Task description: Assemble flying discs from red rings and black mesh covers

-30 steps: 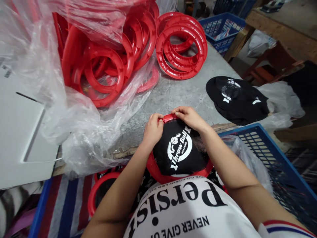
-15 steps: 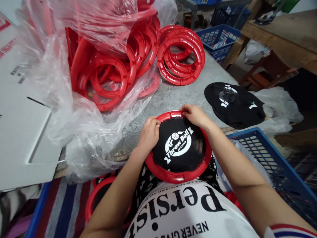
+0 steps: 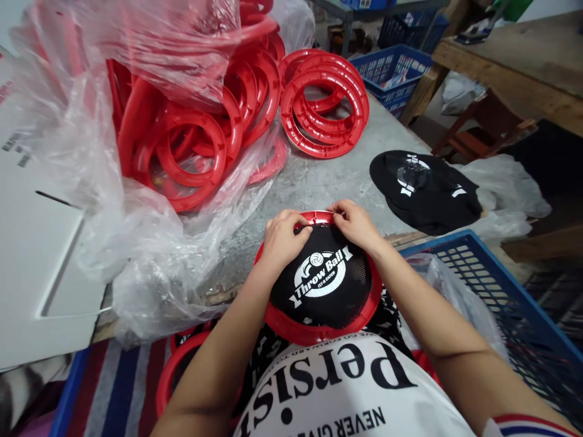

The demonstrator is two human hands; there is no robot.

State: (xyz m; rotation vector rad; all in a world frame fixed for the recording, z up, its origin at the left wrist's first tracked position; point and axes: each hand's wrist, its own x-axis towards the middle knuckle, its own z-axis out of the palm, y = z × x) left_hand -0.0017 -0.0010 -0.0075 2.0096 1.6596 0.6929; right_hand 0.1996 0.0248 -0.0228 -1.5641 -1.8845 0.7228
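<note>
A red plastic ring [image 3: 314, 331] rests tilted between my lap and the table edge. Across it lies a black fabric disc [image 3: 325, 306] printed in white with "Throw Ball". My left hand [image 3: 286, 233] grips the upper left rim, thumb and fingers pinching the fabric's edge there. At the top right of the rim my right hand [image 3: 354, 223] is closed on the ring and cloth, its fingertips over the far edge. A strip of bare red rim shows between the two hands. The fabric's lower edge lies inside the ring.
Loose red rings [image 3: 182, 158] fill a clear plastic bag [image 3: 150, 267] on the grey table [image 3: 291, 182]. Beside it leans a stack of red rings [image 3: 325, 145]. Black printed fabric discs [image 3: 428, 206] lie at the right. A blue crate [image 3: 523, 315] stands at my right, a white carton [image 3: 36, 273] at left.
My left hand has moved rightward along the rim toward the top, closer to my right hand. The ring sits slightly lower and further left in view.
</note>
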